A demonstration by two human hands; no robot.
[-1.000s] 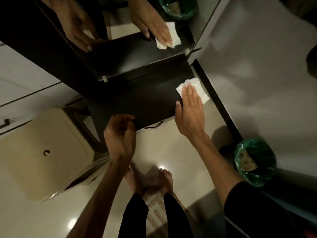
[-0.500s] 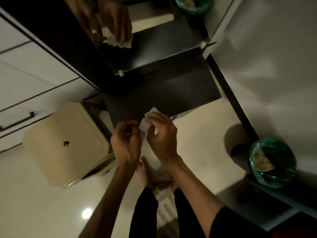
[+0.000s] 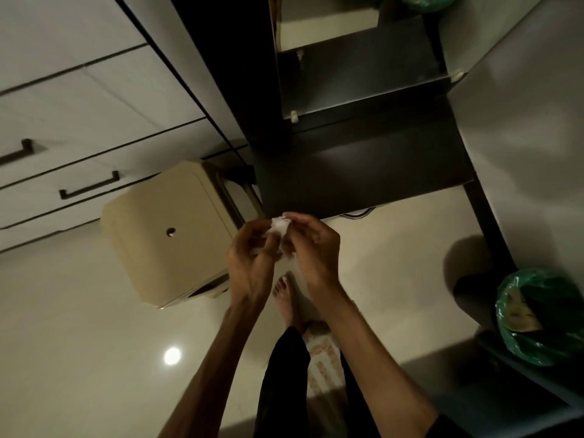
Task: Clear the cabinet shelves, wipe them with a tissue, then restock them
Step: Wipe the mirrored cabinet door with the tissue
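- Both hands meet just in front of the dark shelf, below its front edge as seen from the head camera.
- The left hand curls its fingers round a crumpled white tissue, so its grip is closed on the paper.
- The right hand pinches the same tissue from the other side, fingertips bent onto its upper edge.
- The tissue is bunched between the two hands, off the shelf and touching nothing else.
- The shelf is a flat black board, with a glossy dark panel rising behind it.
- Left of the shelf stands a beige box-like unit on the pale floor.
- Further left of the shelf run white drawers with dark handles.
- Right of the shelf, a bin lined with a green bag sits near the wall.
- Below the hands a bare foot rests on the floor.
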